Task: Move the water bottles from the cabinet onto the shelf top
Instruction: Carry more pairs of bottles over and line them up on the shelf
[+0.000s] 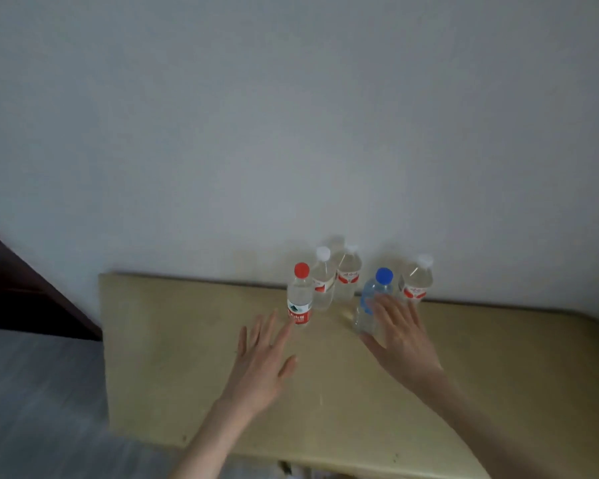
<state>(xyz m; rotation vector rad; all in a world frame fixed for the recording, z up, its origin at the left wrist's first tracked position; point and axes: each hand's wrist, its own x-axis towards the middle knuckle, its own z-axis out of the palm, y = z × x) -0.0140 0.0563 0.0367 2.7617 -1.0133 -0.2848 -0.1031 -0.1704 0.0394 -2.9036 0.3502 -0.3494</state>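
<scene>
Nearest me is the front edge of the tan shelf top (194, 392), and both my forearms reach out over it. My left hand (260, 361) hovers flat above the surface at about 11 o'clock from me, fingers straight and spread, holding nothing; its index fingertip (291, 324) lies right at the base of the red-capped bottle (300, 299), and I cannot tell whether it actually touches. My right hand (400, 335) is at about 1 o'clock, also with fingers extended and relaxed, not curled round anything. Its fingertips overlap the side of the blue-capped bottle (374, 299); contact looks likely, but the blur keeps me from being sure.

Both of those bottles stand upright on the shelf top, the red-capped one at 9 o'clock of the blue-capped one, with a gap between them.

Farther back, close to the wall (291, 115), stand 3 more clear bottles with white caps and red-and-white labels: one (322, 281) just behind the red-capped bottle at its 1 o'clock, a second (348, 274) beside it at 3 o'clock, and a third (416, 280) at 1 o'clock of the blue-capped bottle. All 5 are upright.

At far 9 o'clock, off the shelf's left edge, a dark brown piece of furniture (18, 285) slants down, with grey floor (38, 392) below it.
</scene>
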